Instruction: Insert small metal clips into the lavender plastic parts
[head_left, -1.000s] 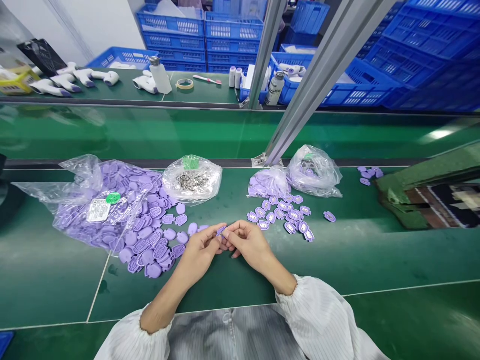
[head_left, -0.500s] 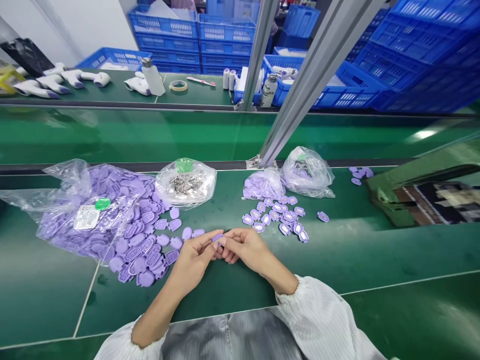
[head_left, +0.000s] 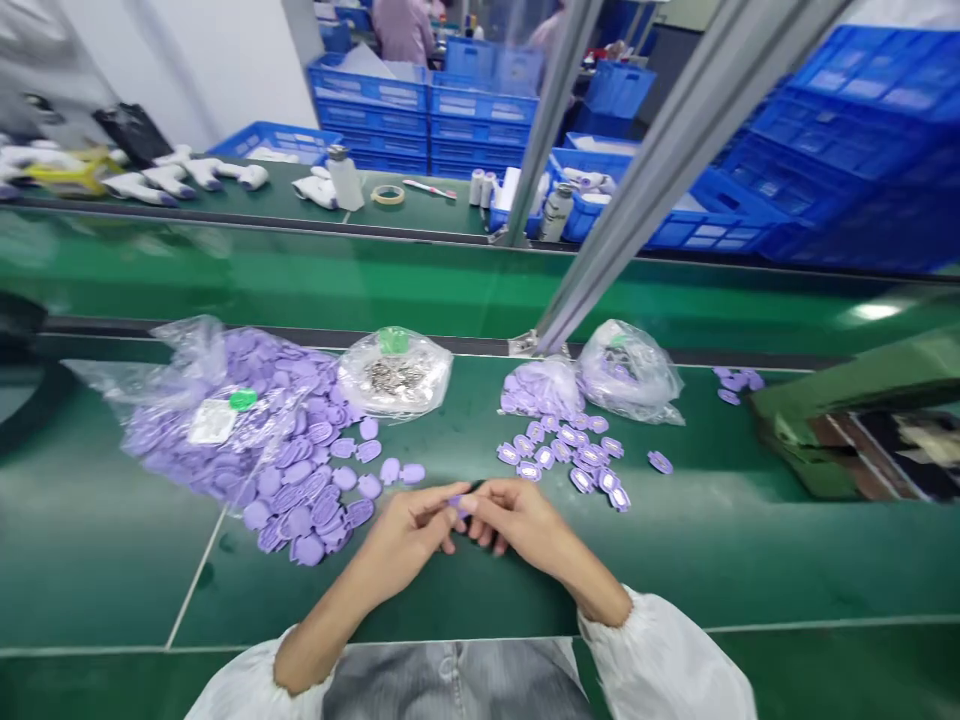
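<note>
Between the fingertips of both hands is a small purple plastic piece [head_left: 457,502], mostly covered by the fingers. My left hand [head_left: 412,530] pinches it from the left. My right hand [head_left: 517,520] presses on it with thumb and fingers from the right. Left of the hands, loose purple plastic pieces [head_left: 307,520] spill from a large clear bag [head_left: 217,420]. A clear bag of small metal parts [head_left: 395,375] lies beyond the hands. To the right, several purple pieces with pale centres [head_left: 570,450] are scattered before a small bag of purple pieces [head_left: 544,387].
Another clear bag [head_left: 628,370] lies at the back, right of the small one. A green machine [head_left: 810,430] stands at the right. A metal post [head_left: 637,190] rises behind the bench. Across the belt are a white bottle [head_left: 345,178], tape [head_left: 388,195] and blue crates [head_left: 367,105].
The camera view has shifted, so the bench scene sits further right and slightly lower. Both hands stay together on the purple piece, with small finger movements.
</note>
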